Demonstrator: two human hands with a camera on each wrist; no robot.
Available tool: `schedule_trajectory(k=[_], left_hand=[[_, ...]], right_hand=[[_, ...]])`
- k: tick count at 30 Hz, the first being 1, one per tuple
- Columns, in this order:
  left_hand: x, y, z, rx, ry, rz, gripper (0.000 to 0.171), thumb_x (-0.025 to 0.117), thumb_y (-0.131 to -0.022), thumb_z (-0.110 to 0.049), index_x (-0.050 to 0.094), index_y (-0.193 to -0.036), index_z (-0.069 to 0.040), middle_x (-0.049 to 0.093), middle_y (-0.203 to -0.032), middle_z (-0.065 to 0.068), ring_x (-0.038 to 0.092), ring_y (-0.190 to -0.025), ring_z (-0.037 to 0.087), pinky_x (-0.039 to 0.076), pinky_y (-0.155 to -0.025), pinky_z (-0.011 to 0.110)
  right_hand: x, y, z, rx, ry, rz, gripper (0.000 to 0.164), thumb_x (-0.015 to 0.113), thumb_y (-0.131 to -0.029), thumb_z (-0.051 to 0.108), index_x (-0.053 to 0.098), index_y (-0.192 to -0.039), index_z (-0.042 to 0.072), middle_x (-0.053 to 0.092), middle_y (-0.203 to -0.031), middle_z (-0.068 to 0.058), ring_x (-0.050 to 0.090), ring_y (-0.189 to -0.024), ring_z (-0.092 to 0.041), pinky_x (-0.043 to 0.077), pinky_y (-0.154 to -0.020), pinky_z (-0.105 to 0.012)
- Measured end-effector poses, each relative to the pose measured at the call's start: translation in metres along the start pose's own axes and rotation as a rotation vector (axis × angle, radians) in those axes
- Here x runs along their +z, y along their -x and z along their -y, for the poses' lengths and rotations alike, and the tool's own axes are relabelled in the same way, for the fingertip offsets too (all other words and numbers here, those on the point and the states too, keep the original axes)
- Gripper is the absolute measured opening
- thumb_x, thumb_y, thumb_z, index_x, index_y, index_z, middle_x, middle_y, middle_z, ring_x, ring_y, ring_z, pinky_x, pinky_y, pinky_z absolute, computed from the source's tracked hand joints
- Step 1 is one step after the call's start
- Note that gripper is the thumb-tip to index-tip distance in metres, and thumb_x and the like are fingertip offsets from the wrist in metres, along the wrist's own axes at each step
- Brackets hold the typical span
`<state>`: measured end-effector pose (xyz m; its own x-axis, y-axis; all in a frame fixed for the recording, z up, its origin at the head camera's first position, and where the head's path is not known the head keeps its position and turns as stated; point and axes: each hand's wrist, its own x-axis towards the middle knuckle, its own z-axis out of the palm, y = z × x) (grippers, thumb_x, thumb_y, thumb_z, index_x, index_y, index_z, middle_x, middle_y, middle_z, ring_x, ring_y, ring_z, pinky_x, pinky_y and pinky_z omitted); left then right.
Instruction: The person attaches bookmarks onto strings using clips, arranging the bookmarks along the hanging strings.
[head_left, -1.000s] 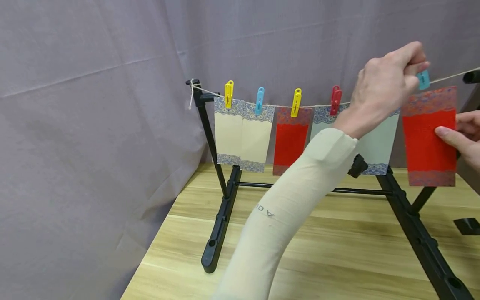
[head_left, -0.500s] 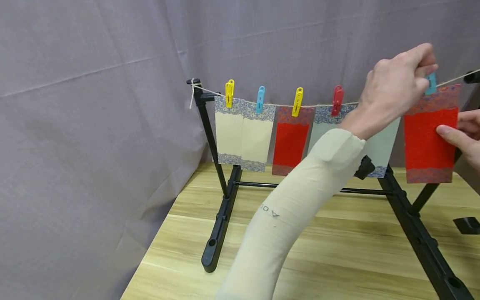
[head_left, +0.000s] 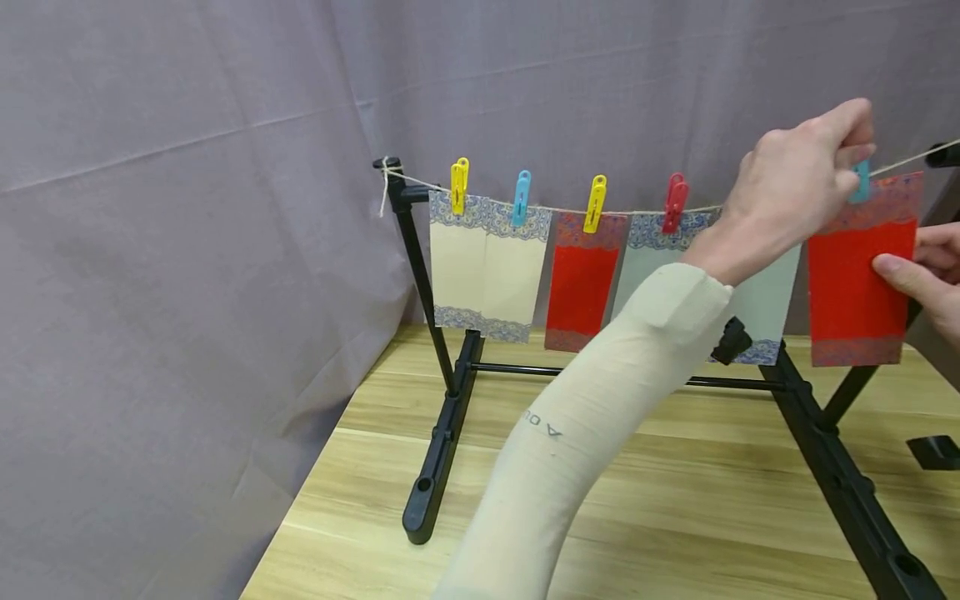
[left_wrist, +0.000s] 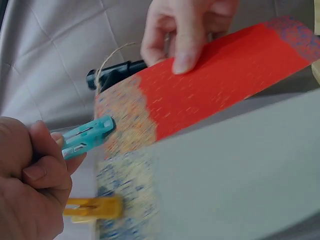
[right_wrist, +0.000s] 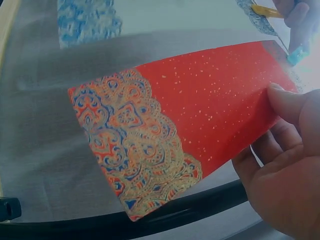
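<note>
In the head view my left hand pinches a light blue clothespin at the string's right part. The clothespin's tip overlaps the patterned top border of a red card; the left wrist view shows its nose over that border. My right hand holds the card by its right edge, thumb in front and fingers behind. The card hangs nearly upright. Just left of it is a pale card with a blue patterned border, held by a yellow clothespin that my left hand hides in the head view.
A white string runs between black stand posts. From it hang cream cards, another red card and pale cards, clipped with yellow, blue and red clothespins. A wooden table lies below; a grey curtain hangs behind.
My left hand and the blue clothespin have moved right, then slightly down, and the clothespin now overlaps the red card's top border. The red card has shifted slightly up and left in my right hand.
</note>
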<state>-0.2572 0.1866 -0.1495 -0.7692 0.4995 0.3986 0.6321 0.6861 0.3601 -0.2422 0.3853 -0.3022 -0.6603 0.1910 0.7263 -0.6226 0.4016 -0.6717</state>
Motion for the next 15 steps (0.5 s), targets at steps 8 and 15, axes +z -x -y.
schedule_trajectory(k=[8, 15], left_hand=[[0.0044, -0.0045, -0.005, -0.048, 0.064, 0.062, 0.011, 0.052, -0.102, -0.032, 0.052, -0.111, -0.036, 0.06, -0.1, -0.03, 0.057, -0.069, -0.01, 0.04, -0.06, 0.007], [0.0006, 0.001, -0.0028, -0.048, 0.053, 0.069, 0.033, 0.042, -0.104, -0.039, 0.043, -0.137, -0.045, 0.06, -0.093, -0.026, 0.059, -0.062, -0.008, 0.042, -0.058, 0.008]], right_hand=[[-0.0018, -0.004, 0.0049, 0.028, 0.035, 0.026, 0.04, 0.054, -0.094, -0.007, 0.057, -0.111, 0.029, 0.065, -0.09, 0.031, 0.06, -0.075, 0.016, 0.044, -0.07, 0.002], [-0.004, -0.0076, 0.0077, 0.043, 0.051, 0.041, 0.04, 0.053, -0.095, -0.007, 0.057, -0.112, 0.029, 0.064, -0.092, 0.03, 0.06, -0.076, 0.014, 0.044, -0.073, 0.002]])
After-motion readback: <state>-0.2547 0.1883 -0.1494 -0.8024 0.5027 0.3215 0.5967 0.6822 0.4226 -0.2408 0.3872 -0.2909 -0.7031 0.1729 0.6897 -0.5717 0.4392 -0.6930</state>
